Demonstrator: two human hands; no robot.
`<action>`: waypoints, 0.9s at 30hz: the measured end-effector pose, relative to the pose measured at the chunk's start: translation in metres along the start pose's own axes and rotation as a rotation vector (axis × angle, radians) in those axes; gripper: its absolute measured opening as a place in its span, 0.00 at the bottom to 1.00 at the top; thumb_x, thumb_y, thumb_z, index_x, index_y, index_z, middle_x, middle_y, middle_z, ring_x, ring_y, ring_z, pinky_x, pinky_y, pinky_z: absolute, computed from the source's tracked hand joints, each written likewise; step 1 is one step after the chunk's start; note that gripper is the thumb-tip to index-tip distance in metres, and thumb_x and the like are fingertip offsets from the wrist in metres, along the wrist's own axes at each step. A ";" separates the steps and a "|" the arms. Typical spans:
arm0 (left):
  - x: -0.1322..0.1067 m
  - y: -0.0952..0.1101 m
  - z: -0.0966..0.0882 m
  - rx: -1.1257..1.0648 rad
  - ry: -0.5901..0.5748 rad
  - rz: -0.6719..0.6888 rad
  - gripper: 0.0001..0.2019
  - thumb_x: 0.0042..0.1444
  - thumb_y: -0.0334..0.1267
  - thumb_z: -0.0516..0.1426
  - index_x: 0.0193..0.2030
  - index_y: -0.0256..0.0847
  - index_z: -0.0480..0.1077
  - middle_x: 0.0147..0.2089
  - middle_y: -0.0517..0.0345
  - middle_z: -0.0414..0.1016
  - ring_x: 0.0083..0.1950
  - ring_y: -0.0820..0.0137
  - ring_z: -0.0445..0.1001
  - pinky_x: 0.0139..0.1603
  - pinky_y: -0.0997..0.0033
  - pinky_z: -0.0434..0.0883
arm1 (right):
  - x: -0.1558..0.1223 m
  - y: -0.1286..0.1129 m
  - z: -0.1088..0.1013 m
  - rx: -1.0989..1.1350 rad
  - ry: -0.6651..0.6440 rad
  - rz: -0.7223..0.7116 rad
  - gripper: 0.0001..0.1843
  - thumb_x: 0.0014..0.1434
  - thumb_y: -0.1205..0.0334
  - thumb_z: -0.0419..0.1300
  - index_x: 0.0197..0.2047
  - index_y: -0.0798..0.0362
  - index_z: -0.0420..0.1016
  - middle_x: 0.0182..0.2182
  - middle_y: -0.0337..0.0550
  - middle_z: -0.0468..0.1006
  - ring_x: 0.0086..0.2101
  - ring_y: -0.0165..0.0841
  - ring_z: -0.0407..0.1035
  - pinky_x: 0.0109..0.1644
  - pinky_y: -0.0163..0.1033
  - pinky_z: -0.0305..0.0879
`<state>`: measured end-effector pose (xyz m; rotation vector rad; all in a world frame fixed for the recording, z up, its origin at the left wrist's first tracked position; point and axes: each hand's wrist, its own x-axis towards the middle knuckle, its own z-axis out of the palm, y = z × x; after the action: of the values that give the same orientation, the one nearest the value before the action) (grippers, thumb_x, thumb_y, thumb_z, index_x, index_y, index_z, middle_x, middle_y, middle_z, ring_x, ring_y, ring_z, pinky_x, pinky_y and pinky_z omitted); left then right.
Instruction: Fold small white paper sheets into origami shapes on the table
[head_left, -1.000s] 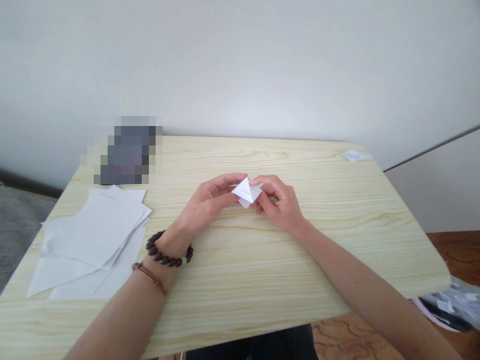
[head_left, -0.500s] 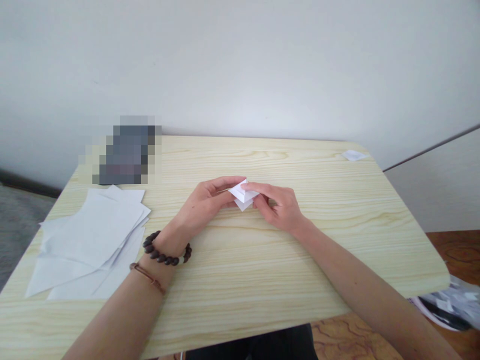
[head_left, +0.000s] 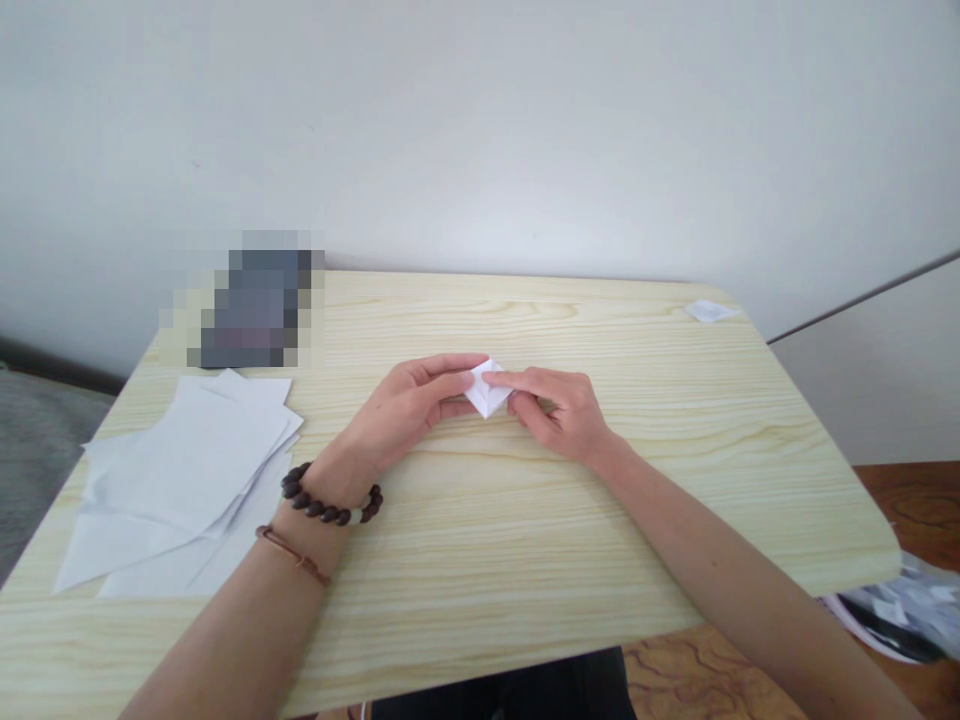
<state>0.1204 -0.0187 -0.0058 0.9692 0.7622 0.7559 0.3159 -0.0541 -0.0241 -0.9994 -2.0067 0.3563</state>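
A small folded white paper piece [head_left: 486,394] lies at the middle of the light wooden table [head_left: 525,520]. My left hand [head_left: 409,405] pinches its left side between thumb and fingers; a dark bead bracelet and a thin brown cord circle that wrist. My right hand [head_left: 551,405] lies on the paper's right side, its forefinger stretched flat across the top and the other fingers curled under. Both hands rest low on the tabletop.
A loose pile of white paper sheets [head_left: 180,480] covers the table's left part. A blurred dark object [head_left: 255,305] stands at the back left. A small white paper scrap [head_left: 709,311] lies at the back right corner. A bag of scraps [head_left: 900,605] sits on the floor at the right.
The folded paper, raised into a peaked shape a second ago, has been pressed flatter onto the table. My right forefinger slid across its top towards the left.
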 end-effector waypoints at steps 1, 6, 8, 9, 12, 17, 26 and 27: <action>0.000 0.000 0.000 0.004 0.005 0.001 0.13 0.51 0.35 0.62 0.44 0.37 0.77 0.46 0.51 0.79 0.50 0.63 0.76 0.53 0.61 0.73 | 0.000 0.000 0.000 0.005 0.000 0.008 0.18 0.61 0.70 0.50 0.48 0.49 0.76 0.23 0.35 0.74 0.21 0.24 0.64 0.28 0.30 0.62; 0.000 -0.002 0.001 0.038 0.032 0.024 0.13 0.49 0.37 0.64 0.43 0.38 0.77 0.45 0.50 0.80 0.49 0.61 0.76 0.53 0.58 0.73 | 0.000 0.001 0.001 0.009 0.010 0.024 0.17 0.61 0.69 0.51 0.48 0.49 0.77 0.22 0.35 0.74 0.21 0.24 0.64 0.28 0.30 0.63; 0.000 -0.001 0.001 0.037 0.032 0.029 0.13 0.49 0.37 0.64 0.43 0.37 0.77 0.44 0.49 0.80 0.48 0.61 0.76 0.53 0.57 0.73 | 0.000 0.000 0.000 -0.001 0.024 0.028 0.18 0.60 0.69 0.51 0.51 0.50 0.75 0.23 0.35 0.75 0.21 0.24 0.65 0.28 0.30 0.64; 0.000 -0.001 0.002 0.033 0.026 0.030 0.13 0.49 0.37 0.65 0.42 0.37 0.77 0.44 0.50 0.80 0.47 0.62 0.77 0.53 0.58 0.73 | 0.000 0.000 0.000 -0.005 0.031 0.029 0.19 0.60 0.69 0.51 0.52 0.51 0.74 0.24 0.36 0.76 0.21 0.24 0.65 0.28 0.30 0.64; 0.000 0.000 0.002 0.014 0.016 0.033 0.12 0.50 0.36 0.64 0.42 0.36 0.77 0.43 0.50 0.80 0.45 0.65 0.77 0.52 0.61 0.73 | 0.000 0.000 0.001 -0.030 0.054 0.015 0.19 0.61 0.69 0.51 0.52 0.52 0.74 0.26 0.37 0.78 0.22 0.23 0.66 0.29 0.29 0.64; 0.000 0.000 0.001 0.057 0.004 0.027 0.14 0.50 0.38 0.65 0.44 0.37 0.76 0.45 0.52 0.79 0.44 0.67 0.75 0.49 0.66 0.72 | 0.000 -0.001 0.006 -0.177 0.193 0.027 0.15 0.58 0.68 0.54 0.47 0.52 0.75 0.27 0.36 0.79 0.23 0.24 0.68 0.30 0.29 0.66; 0.000 -0.003 -0.003 0.150 -0.036 0.038 0.21 0.51 0.41 0.64 0.52 0.43 0.72 0.48 0.53 0.77 0.46 0.66 0.75 0.50 0.64 0.71 | 0.000 -0.002 0.009 -0.275 0.200 0.080 0.02 0.57 0.64 0.57 0.34 0.51 0.69 0.22 0.34 0.75 0.22 0.24 0.69 0.28 0.29 0.63; 0.000 -0.003 -0.003 0.149 -0.035 0.035 0.20 0.51 0.41 0.64 0.52 0.42 0.72 0.48 0.53 0.77 0.47 0.66 0.74 0.50 0.63 0.71 | -0.001 -0.002 0.010 -0.281 0.207 0.079 0.01 0.57 0.64 0.57 0.33 0.51 0.69 0.22 0.33 0.75 0.22 0.25 0.69 0.27 0.29 0.62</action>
<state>0.1189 -0.0190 -0.0096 1.1304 0.7808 0.7179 0.3075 -0.0547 -0.0293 -1.2383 -1.8644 0.0088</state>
